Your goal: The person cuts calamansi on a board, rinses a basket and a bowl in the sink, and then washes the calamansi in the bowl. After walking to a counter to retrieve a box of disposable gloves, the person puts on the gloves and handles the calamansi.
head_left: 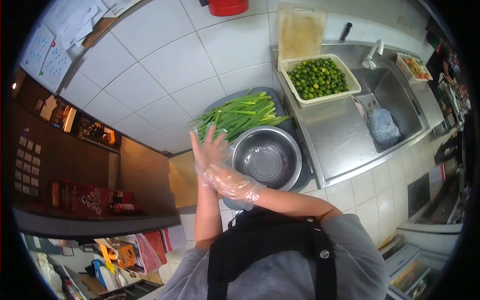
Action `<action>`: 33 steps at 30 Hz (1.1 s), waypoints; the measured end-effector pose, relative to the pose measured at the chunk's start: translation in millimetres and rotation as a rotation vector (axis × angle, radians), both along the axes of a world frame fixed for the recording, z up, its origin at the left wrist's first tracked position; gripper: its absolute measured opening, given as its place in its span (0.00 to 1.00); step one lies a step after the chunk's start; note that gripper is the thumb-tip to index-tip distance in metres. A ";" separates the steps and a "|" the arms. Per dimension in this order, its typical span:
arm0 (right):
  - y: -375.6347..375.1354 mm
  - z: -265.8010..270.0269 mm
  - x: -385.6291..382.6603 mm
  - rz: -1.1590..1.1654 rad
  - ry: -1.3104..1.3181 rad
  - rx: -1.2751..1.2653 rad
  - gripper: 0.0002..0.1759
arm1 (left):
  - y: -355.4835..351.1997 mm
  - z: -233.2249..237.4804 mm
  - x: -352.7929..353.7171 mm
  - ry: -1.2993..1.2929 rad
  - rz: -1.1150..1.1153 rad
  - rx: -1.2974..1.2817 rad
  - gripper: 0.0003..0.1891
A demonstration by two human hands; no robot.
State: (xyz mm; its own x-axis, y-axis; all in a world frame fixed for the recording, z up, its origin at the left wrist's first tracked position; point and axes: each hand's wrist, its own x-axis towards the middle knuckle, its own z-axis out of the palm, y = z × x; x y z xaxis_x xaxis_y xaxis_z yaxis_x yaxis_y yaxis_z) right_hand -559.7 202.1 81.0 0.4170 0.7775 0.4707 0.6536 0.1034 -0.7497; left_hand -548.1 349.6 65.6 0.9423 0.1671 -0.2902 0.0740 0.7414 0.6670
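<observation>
My left hand (210, 150), in a clear plastic glove, is raised with its fingers spread, beside a metal bowl (295, 162) and in front of long green stalks (242, 115). Across its wrist lies my right hand (225, 181), also gloved in clear plastic, its fingers closed on the left glove near the cuff. No food is in either hand. The stalks lie in a loose pile on a dark grey surface (220, 102) behind the bowl. Inside the bowl only its shiny bottom shows.
Right of the bowl, a steel counter (332, 135) holds a cream basket (305, 102) of small green fruit. A cutting board (300, 30) leans on the wall. A bag (383, 126) lies in the sink (400, 95); another basket (402, 67) stands beyond it. Tiled wall rises behind.
</observation>
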 end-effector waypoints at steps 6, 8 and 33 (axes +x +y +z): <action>-11.3 -8.6 -0.4 -0.107 -0.085 0.000 0.06 | 2.1 -39.5 20.3 0.058 0.029 0.162 0.48; -17.7 -9.5 2.5 -0.049 0.179 -0.042 0.08 | -7.5 -47.8 25.5 0.075 -0.046 0.144 0.45; -260.9 -70.7 341.2 -0.751 -0.655 -0.542 0.15 | -206.6 -39.9 36.3 0.160 0.212 0.490 0.16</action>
State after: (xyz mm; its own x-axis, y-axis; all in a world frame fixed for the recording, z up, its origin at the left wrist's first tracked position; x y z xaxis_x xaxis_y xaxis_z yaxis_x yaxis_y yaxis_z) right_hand -218.4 -58.8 10.3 0.6613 0.6021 0.4473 0.6963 -0.7145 -0.0676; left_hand -511.7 142.9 25.7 0.8239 0.4993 -0.2681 0.0861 0.3574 0.9300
